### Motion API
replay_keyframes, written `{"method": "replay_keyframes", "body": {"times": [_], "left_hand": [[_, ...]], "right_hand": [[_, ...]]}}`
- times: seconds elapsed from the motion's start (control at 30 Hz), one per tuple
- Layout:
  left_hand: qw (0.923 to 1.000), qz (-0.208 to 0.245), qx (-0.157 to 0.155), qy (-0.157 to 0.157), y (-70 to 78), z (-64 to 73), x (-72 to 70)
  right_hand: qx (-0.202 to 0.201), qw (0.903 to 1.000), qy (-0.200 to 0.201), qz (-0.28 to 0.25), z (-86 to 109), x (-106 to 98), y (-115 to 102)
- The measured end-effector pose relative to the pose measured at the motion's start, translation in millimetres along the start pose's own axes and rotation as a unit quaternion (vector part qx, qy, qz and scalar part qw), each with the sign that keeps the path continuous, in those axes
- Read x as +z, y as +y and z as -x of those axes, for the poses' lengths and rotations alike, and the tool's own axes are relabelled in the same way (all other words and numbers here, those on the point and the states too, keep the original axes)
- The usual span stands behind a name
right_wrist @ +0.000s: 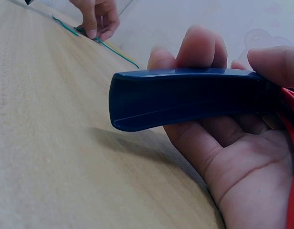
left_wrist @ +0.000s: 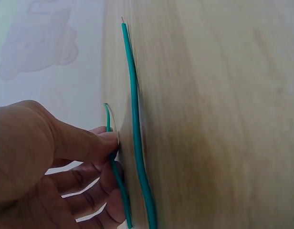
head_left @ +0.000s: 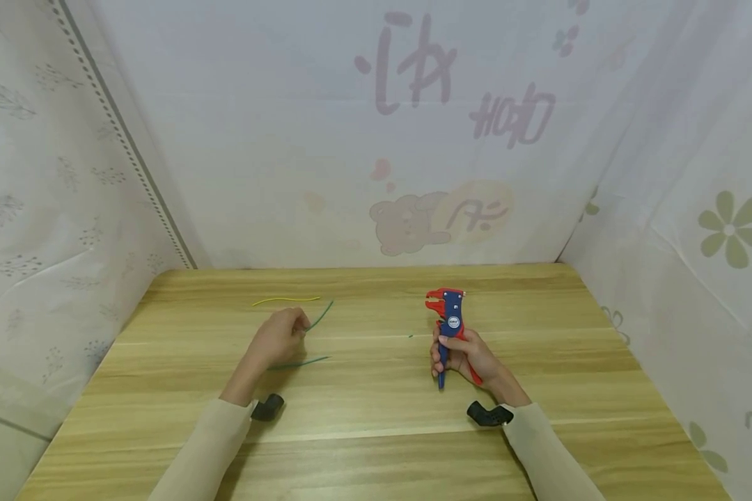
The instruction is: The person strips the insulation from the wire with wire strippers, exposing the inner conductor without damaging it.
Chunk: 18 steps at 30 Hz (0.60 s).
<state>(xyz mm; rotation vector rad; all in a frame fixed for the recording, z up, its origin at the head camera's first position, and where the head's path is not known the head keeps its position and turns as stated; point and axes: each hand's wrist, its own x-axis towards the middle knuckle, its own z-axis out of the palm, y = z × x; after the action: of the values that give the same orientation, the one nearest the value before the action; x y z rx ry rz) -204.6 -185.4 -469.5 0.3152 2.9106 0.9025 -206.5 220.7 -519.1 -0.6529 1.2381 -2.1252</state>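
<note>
My left hand pinches a green wire between thumb and fingers, close over the table. Nearer to me lies a second green wire, with a short bare strand at its far tip in the left wrist view. In my right hand is a wire stripper with a blue body and red jaws and lever. The fingers curl round its blue handle, and the thumb lies along it. Its jaws point away from me and stand apart with nothing between them.
A yellow wire lies farther back, beyond the left hand. A tiny green scrap sits left of the stripper. The wooden table ends at a printed cloth backdrop, with more cloth at both sides.
</note>
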Motion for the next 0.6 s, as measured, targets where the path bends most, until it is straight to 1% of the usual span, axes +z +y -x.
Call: {"method": "replay_keyframes", "body": {"times": [0.23,0.4,0.6], "left_hand": [[0.9997,0.008,0.024,0.001,-2.7,3.2,-1.9],[0.9997,0.012,0.023,-0.003,-3.2,4.1,-5.0],[0.9993,0.009,0.036,0.0,-3.6,3.9,-6.0]], "right_hand": [[-0.003,1.0,-0.007,-0.005,-0.2,1.0,0.5],[-0.002,0.9999,-0.01,-0.005,-0.4,0.5,0.7],[-0.005,0.9999,-0.014,-0.004,-0.1,-0.7,1.1]]}}
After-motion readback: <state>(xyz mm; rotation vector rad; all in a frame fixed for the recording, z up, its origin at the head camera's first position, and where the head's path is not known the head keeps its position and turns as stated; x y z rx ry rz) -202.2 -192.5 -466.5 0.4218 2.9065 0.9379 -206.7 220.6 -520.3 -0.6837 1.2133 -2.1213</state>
